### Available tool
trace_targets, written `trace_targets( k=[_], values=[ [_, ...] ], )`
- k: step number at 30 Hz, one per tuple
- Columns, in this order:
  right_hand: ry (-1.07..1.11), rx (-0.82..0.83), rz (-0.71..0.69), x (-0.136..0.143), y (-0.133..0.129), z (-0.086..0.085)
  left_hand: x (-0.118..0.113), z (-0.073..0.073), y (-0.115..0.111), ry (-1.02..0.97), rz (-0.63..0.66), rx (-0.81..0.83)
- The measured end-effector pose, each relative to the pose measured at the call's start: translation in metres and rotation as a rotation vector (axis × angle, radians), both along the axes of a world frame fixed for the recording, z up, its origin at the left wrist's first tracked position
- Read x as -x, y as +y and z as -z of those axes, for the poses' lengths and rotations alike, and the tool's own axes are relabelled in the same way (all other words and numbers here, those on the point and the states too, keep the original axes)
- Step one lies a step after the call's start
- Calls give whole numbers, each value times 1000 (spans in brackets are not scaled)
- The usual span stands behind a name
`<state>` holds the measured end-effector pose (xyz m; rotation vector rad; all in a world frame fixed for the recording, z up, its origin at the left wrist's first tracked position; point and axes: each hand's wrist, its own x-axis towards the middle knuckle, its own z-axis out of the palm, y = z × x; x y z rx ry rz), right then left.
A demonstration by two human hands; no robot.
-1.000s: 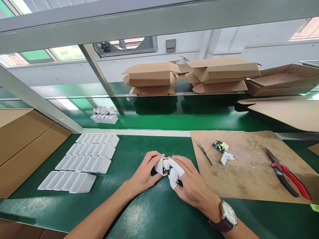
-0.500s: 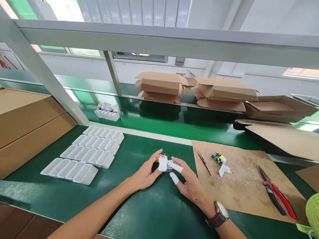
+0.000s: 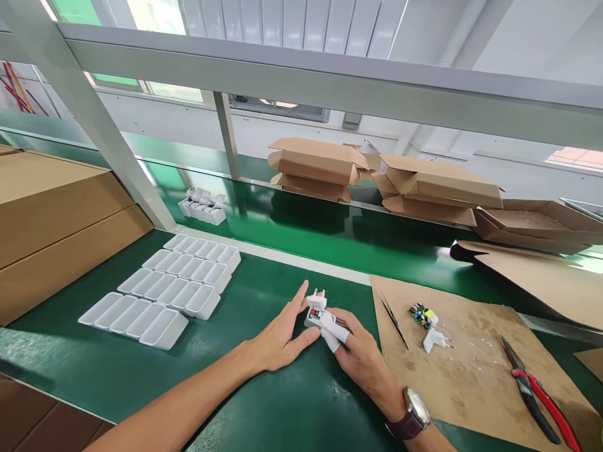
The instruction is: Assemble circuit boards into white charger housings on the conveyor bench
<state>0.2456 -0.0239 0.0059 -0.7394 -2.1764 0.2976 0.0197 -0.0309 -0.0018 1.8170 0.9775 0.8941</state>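
A small white plug housing, its two-pin top tilted up and some red and dark parts showing inside, is between my hands above the green table. My right hand, with white covers on two fingers, grips it from the right. My left hand is beside it with fingers spread, its thumb touching or very near the housing's lower edge. To the right, on a brown sheet, lie a circuit board and a white plug piece.
White compartment trays stand on the left of the table. Tweezers and red-black pliers lie on the brown sheet. Cardboard boxes stand behind the green belt, which bears a filled white tray.
The plug top has tilted, so the inside of the housing shows. My right fingers have closed in on it, and my left fingers have spread. The view has shifted slightly.
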Motion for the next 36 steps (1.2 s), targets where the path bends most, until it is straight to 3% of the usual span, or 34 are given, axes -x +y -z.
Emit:
trace_targets(
  k=[4, 7, 12, 16, 22, 36],
  values=[
    [43, 43, 31, -2, -4, -5, -5, 6, -3, -18, -2, -121],
    [13, 101, 4, -2, -4, 1, -9, 8, -3, -37, -36, -119],
    [19, 27, 41, -3, -5, 9, -6, 10, 0, -52, -51, -130],
    [18, 39, 54, -5, -8, 5, -6, 8, 0, -83, -74, -247],
    [-12, 129, 61, -1, -12, 5, -15, 12, 0, -3, -210, -372],
    [-94, 80, 107, 1, -12, 11, -10, 8, 0, 38, -207, -349]
  ],
)
